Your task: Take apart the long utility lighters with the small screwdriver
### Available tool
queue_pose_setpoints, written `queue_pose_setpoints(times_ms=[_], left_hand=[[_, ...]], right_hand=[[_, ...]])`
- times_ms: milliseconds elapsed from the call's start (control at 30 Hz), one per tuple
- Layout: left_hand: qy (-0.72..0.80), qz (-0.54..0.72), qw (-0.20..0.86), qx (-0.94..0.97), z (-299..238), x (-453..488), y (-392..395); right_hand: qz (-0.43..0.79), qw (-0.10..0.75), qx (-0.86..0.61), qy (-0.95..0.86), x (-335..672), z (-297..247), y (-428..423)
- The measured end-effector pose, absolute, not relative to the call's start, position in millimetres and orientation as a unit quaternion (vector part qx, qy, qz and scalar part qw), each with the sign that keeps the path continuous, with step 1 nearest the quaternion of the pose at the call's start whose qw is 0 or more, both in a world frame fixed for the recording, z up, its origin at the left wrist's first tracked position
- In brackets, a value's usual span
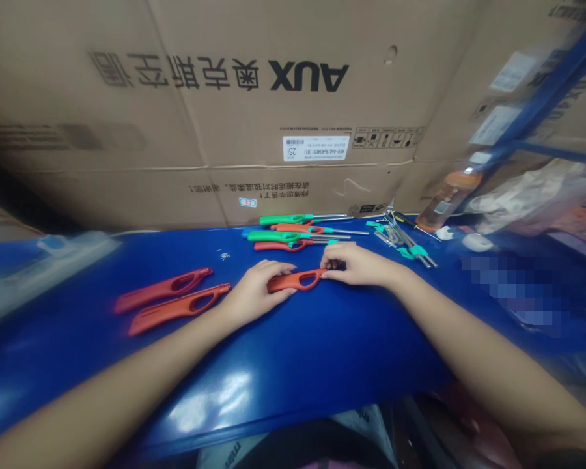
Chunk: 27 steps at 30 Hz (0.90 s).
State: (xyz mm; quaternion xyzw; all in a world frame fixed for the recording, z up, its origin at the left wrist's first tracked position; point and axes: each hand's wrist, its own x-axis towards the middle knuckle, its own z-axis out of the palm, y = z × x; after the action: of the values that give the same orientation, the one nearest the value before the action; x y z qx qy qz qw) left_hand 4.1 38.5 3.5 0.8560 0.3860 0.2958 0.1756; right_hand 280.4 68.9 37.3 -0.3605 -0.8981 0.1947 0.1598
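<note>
My left hand [258, 290] is closed round the wide end of an orange lighter handle [295, 281] with an oval trigger opening. The fingers of my right hand [356, 264] pinch the narrow front end of that same handle, and hide its tip. To the left of my left hand lie a red lighter handle [159, 292] and an orange-red lighter handle [173, 312], side by side with no metal tube on them. Beyond my hands, several green and red lighters [278, 236] with long metal tubes lie in a row.
Several loose metal tubes with teal pieces [405, 241] lie at the back right. A bottle of orange-brown liquid [446, 198] leans behind them. Large cardboard [200, 124] walls off the back of the blue table [297, 358]. Clear plastic [39, 273] lies at far left.
</note>
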Motion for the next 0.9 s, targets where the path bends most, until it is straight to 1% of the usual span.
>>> queue_pose_setpoints(times_ms=[133,267,400,500,600,700,833,900], left_hand=[[0.385,0.274,0.170,0.865,14.0,0.5,39.8],[0.385,0.211,0.141,0.887,50.3,-26.4,43.9],[0.465,0.246,0.071,0.848,83.8,-77.1,50.4],[0.540,0.208,0.031,0.815,92.6,-119.2,59.3],[0.602,0.140,0.060,0.784,92.7,-155.8,68.7],[0.611,0.101,0.102,0.779,90.7,-181.4,75.0],[0.635,0.083,0.130,0.757,89.7,-193.2,78.1],[0.634,0.053,0.146,0.757,89.8,-192.0,77.7]], right_hand=[[0.180,0.165,-0.362,-0.900,280.8,38.1,67.9],[0.128,0.197,-0.364,-0.901,279.6,37.9,67.4],[0.099,0.152,-0.417,-0.891,278.7,29.8,71.7],[0.088,0.132,-0.433,-0.888,278.3,23.9,74.3],[0.065,0.140,-0.448,-0.881,276.6,21.0,74.7],[0.048,0.150,-0.474,-0.866,274.2,18.0,75.0],[0.055,0.153,-0.480,-0.862,272.5,14.1,78.3],[0.070,0.147,-0.472,-0.866,273.8,15.4,79.6]])
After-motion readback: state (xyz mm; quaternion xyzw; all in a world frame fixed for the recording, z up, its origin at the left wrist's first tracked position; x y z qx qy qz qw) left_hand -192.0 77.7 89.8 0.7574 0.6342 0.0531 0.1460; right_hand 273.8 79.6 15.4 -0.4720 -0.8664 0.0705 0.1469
